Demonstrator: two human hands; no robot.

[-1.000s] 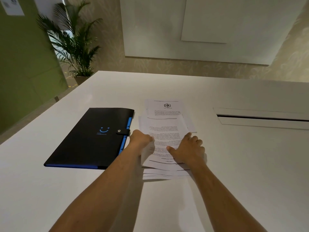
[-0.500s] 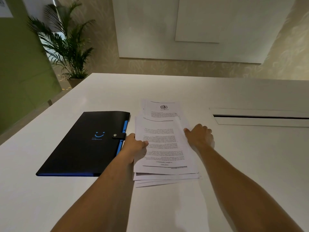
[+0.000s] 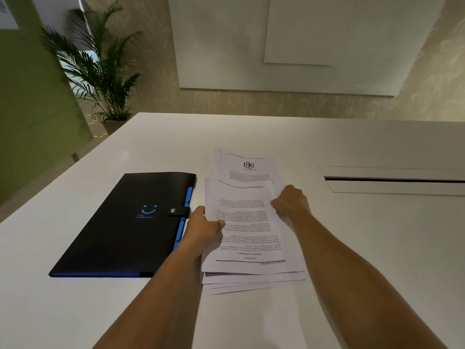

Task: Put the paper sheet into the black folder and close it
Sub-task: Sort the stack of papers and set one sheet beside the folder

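A black folder (image 3: 120,227) with a blue smiley mark, blue edge tabs and a snap strap lies closed on the white table, left of centre. Just to its right sits a loose stack of printed paper sheets (image 3: 249,227). My left hand (image 3: 203,227) pinches the left edge of the top sheets, thumb on top. My right hand (image 3: 292,201) grips the right edge of the same sheets, fingers curled under. The top sheet looks slightly raised off the pile below it.
The white table (image 3: 377,248) has a long cable slot with a lid (image 3: 392,181) at the right. Another printed page with a logo (image 3: 249,166) lies behind the stack. A potted palm (image 3: 100,71) stands past the table's far left corner.
My right hand slid from the middle of the page to its right edge and closed on it. My left hand took hold of the left edge. The stack's top sheets lifted a little.
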